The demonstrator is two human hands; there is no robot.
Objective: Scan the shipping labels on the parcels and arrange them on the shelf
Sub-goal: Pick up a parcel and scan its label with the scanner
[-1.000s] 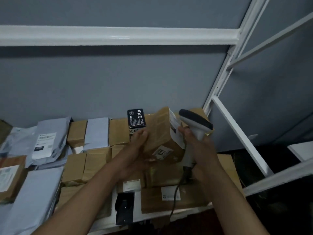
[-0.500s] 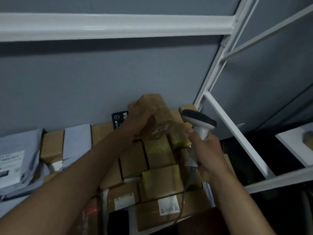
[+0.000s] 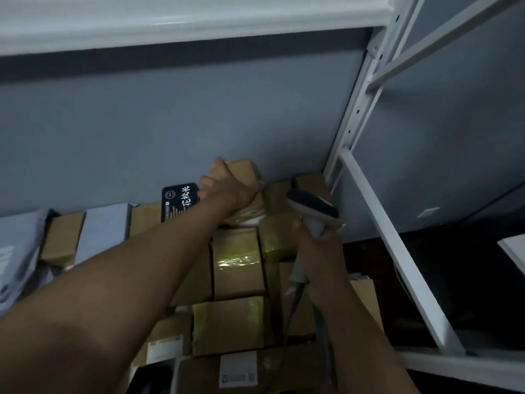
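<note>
My left hand [image 3: 227, 186] reaches to the back of the shelf and grips a brown cardboard parcel [image 3: 244, 173] that stands against the grey wall, on top of other boxes. My right hand [image 3: 318, 251] holds a white handheld barcode scanner [image 3: 311, 207] with a dark head, its cable [image 3: 292, 311] trailing down. The scanner hovers to the right of the held parcel, above taped brown boxes [image 3: 238, 263]. A black box with white characters [image 3: 180, 201] stands just left of my left hand.
Rows of brown boxes fill the shelf, some with white labels [image 3: 238, 369]. Grey mailer bags [image 3: 17, 251] lie at the left. A white shelf beam [image 3: 170, 21] runs overhead, and a white upright with a diagonal brace [image 3: 392, 245] stands at the right.
My left hand has carried the brown parcel up and back from in front of the scanner to the rear of the shelf. The scanner has stayed roughly in place, and the view has shifted right.
</note>
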